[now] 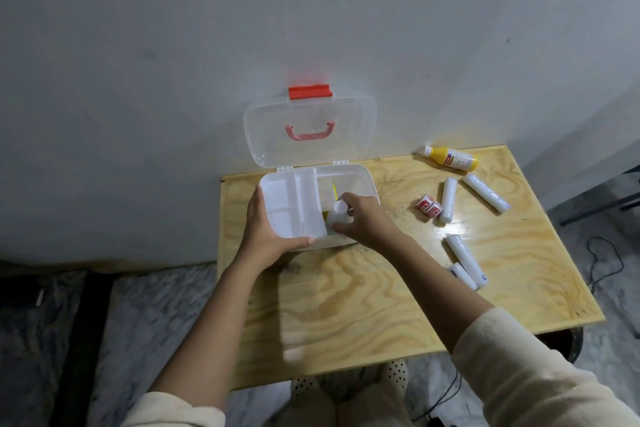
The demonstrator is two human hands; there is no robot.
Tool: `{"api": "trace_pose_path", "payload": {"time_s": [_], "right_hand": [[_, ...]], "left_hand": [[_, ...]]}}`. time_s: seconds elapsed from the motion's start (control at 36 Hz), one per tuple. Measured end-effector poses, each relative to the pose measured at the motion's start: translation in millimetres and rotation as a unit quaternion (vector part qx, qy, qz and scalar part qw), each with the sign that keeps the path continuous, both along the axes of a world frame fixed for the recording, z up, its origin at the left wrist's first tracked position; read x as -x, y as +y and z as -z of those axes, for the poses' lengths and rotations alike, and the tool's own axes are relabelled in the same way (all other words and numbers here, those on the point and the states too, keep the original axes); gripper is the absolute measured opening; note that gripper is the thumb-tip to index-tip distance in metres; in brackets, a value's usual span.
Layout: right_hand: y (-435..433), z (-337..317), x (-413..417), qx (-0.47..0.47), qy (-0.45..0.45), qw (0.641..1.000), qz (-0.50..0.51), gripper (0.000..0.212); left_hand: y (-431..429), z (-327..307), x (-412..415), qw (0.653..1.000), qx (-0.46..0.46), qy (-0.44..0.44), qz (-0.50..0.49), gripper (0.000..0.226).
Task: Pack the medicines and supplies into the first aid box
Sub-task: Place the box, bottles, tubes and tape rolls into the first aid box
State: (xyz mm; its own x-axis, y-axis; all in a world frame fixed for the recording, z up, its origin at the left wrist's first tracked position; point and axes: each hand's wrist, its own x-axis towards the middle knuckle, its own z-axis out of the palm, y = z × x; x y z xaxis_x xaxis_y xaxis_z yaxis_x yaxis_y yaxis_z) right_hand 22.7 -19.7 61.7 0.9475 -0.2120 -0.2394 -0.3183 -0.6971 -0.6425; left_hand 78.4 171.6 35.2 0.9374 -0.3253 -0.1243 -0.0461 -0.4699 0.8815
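Observation:
The white first aid box (363,180) stands open at the table's back left, its clear lid (308,128) leaning on the wall. My left hand (266,236) grips the white divided tray (294,204) at its left and front edges, over the box's left half. My right hand (363,222) is shut on a small white bottle (337,213) inside the box's right half, beside something yellow. On the table to the right lie a yellow bottle (452,158), two small red-and-white rolls (429,206) and several white wrapped bandage rolls (448,199).
The wooden table (346,305) butts against a grey wall. Two more bandage rolls (465,258) lie near my right forearm. The table's right edge drops to a marble floor with dark cables (602,260). My knees show below the front edge.

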Motion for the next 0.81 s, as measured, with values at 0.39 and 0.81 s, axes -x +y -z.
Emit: {"api": "trace_pose_path", "payload": {"time_s": [0.39, 0.81], "right_hand": [[4, -2, 8, -0.026, -0.057, 0.998, -0.019, 0.026], [-117, 18, -4, -0.052, -0.205, 0.950, 0.228, 0.024]], "left_hand": [[-9, -15, -7, 0.985, -0.163, 0.044, 0.035, 0.158], [-20, -11, -8, 0.982, -0.181, 0.052, 0.007, 0.155]]}}
